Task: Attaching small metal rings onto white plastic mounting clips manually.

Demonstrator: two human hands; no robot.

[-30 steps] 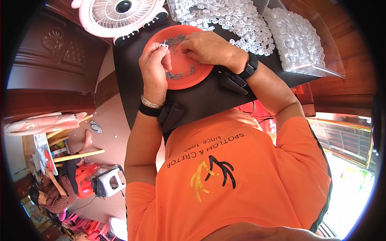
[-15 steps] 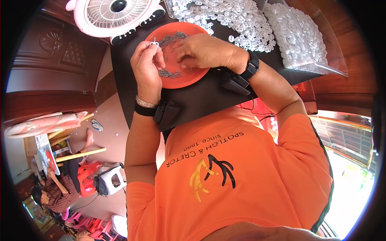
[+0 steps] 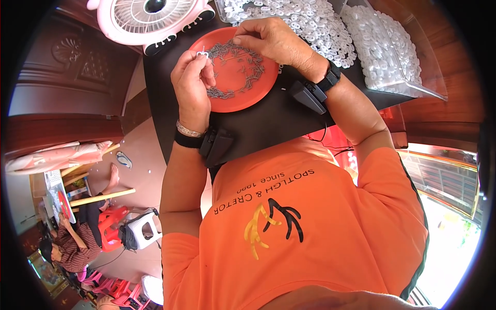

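Note:
My left hand (image 3: 192, 88) is raised over the left rim of a round orange-red plate (image 3: 238, 106). Its thumb and forefinger pinch a small white plastic piece (image 3: 202, 53), from which a thin pin sticks up. Many small grey metal pins (image 3: 222, 94) lie scattered in a rough ring on the plate. Above the plate's far right side is my right hand (image 3: 276, 45), thumb and forefinger pressed together. Whatever lies between those fingertips, if anything, is too small to make out.
The black table (image 3: 253, 129) holds a pink fan (image 3: 155, 20) at the far left. A heap of white plastic pieces (image 3: 315, 31) lies at the back, beside a clear box (image 3: 385, 49) full of more. Left, another person (image 3: 77, 248) sits near red and white stools (image 3: 147, 231).
My right hand has lifted from the middle of the plate toward its far right rim, uncovering more pins. My left hand keeps its pinch on the white piece, having shifted slightly right.

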